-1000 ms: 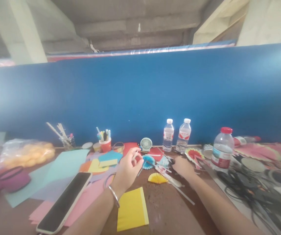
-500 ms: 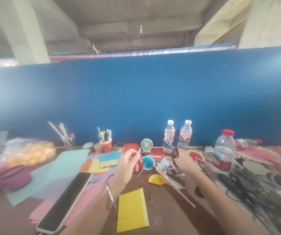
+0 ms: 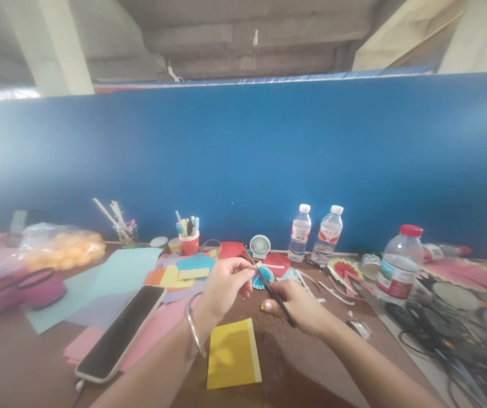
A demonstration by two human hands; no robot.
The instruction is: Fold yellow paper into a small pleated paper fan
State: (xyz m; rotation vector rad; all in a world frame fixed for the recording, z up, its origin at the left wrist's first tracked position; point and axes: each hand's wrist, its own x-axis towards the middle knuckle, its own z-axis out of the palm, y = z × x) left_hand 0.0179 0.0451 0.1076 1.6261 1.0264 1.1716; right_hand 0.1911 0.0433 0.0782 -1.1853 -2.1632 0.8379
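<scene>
My right hand is closed on a pair of scissors with dark handles, their blades slanting up and left towards my left fingertips. My left hand, a metal bangle on its wrist, pinches a small white strip, mostly hidden by the fingers and blades. Behind the scissors lies a blue pleated paper rosette. A yellow pleated paper piece is nearly all covered by my right hand. Below both hands rests a folded yellow paper with a pale strip along its right edge.
A phone lies on coloured sheets at left. Behind stand a cup of pens, a small white fan and two water bottles. White paper scraps, a large red-capped bottle and cables are at right.
My right hand has swung left and nearer with the scissors, bringing the blades to my left fingertips. My left hand keeps its pinch. The view has shifted slightly.
</scene>
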